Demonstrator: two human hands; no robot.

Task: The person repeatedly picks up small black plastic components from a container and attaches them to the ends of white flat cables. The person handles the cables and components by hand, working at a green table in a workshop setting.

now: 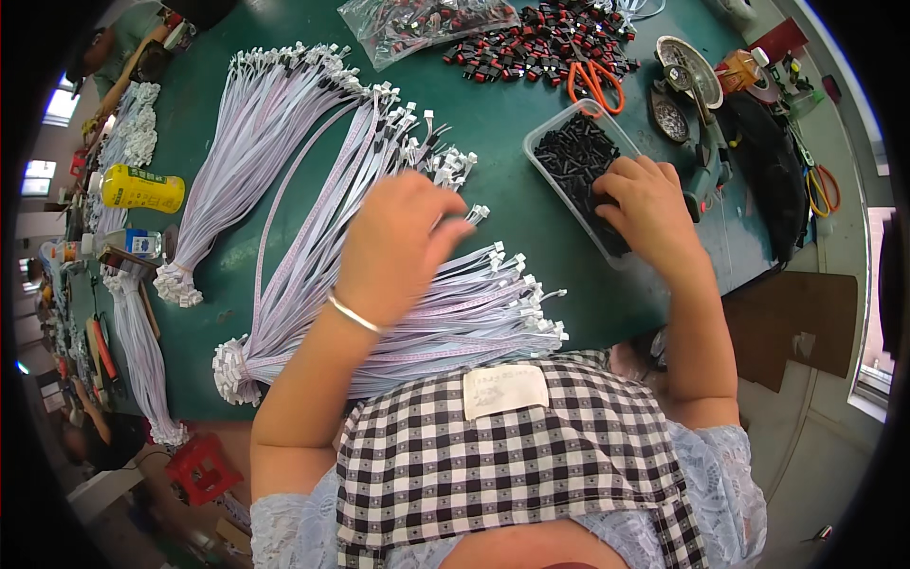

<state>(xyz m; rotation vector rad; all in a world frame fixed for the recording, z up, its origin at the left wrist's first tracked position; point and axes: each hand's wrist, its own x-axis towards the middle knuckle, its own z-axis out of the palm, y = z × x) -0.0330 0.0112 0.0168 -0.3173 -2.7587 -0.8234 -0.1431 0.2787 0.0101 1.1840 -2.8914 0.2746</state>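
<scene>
My left hand (403, 237), slightly smeared by motion, is over a fanned bundle of flat white ribbon cables (398, 327) with small white connectors at their ends. Its thumb and forefinger stand apart, and nothing shows between them. My right hand (654, 209) reaches over the edge of a clear plastic tray (550, 175) with short black tubes (573, 147) in it. The fingers bend in among the tubes, and whatever they pinch is too small to make out. Several cable ends near my left hand carry black pieces behind their connectors.
Another cable bundle (246, 142) lies at the left, next to a yellow bottle (142, 190). Orange-handled scissors (597, 81) rest by a pile of black and red parts (540, 43) and a clear bag (417, 24). Farther right are a metal dish (687, 62) and a hot-glue-gun-like tool (706, 161).
</scene>
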